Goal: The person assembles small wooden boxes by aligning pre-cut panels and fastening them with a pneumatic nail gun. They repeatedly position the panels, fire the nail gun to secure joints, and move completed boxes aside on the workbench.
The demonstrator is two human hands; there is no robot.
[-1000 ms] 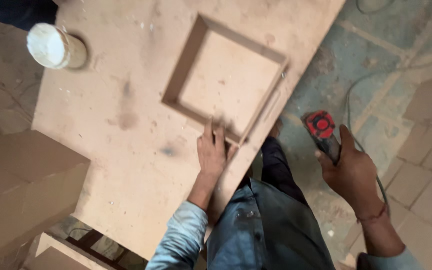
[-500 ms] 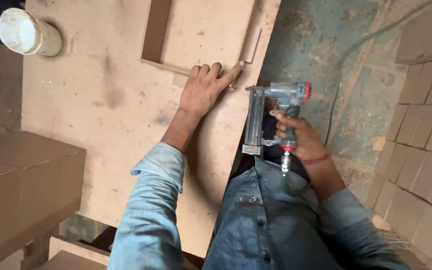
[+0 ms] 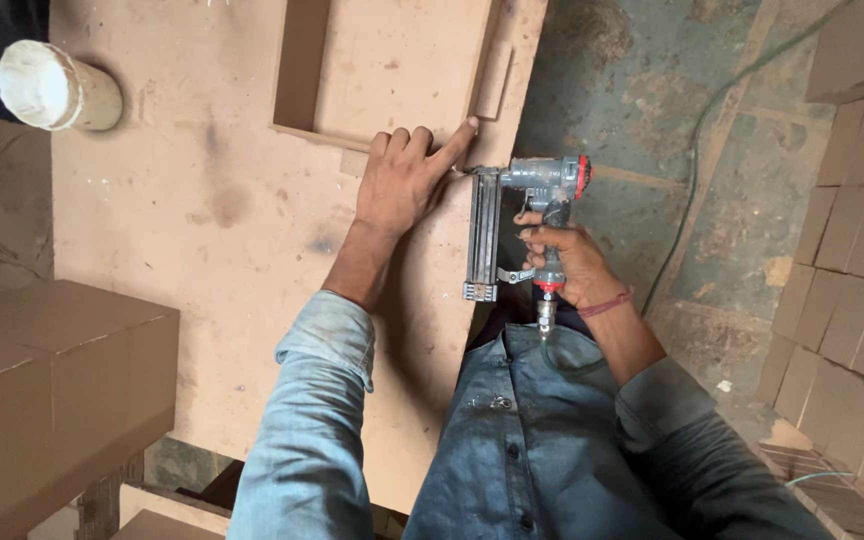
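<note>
Head view: frame cut off above.

Plain brown box, lower left

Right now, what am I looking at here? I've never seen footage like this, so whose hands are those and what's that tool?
The picture comes from a camera worn on a person's head, looking down at their own arms. The left hand presses flat on a large brown board, fingers against a raised rectangular frame fixed on it. The right hand grips a grey nail gun with a red cap, its nose near the frame's corner; a hose lies on the floor behind. A white-topped container sits on the board's far corner.
</note>
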